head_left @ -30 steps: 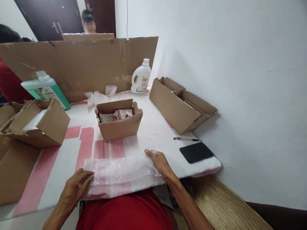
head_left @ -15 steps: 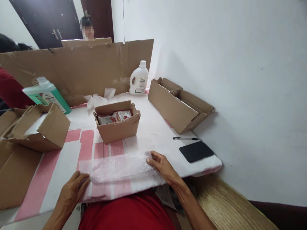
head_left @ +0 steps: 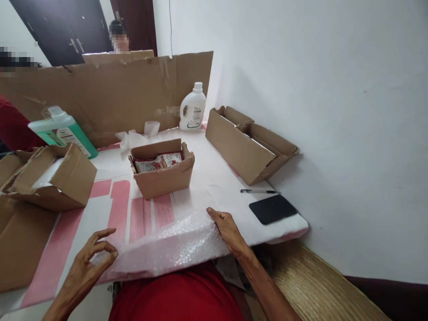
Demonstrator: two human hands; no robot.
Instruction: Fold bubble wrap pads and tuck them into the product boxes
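Makeshift workroom: cardboard partition (head_left: 133,98), boxes (head_left: 163,183), bubble wrap (head_left: 180,243).

Table (head_left: 214,189) (white and pink) bearing bubble wrap (head_left: 174,247) along the front, boxes (head_left: 165,182), two bottles (head_left: 194,111), pen (head_left: 259,191), black pad (head_left: 272,209).

Using the middle box (head_left: 167,183) as the landmark: there's a decent lane of bare table (head_left: 214,176) on its right, enough for a hand to slide through before the long carton (head_left: 237,151) blocks it. Left of it there's another gap, ending at the left carton (head_left: 78,183). Behind it is the tight side — plastic scraps (head_left: 133,139) lie close, then the cardboard panel (head_left: 133,98) walls things off, green bottle (head_left: 82,140) back-left, white bottle (head_left: 194,111) back-right. Its top is open, so you could reach straight down until you hit the packets (head_left: 157,164). In front, bubble wrap (head_left: 174,243) spans much of the near strip — left hand (head_left: 95,256) and right hand (head_left: 227,229) at its ends.
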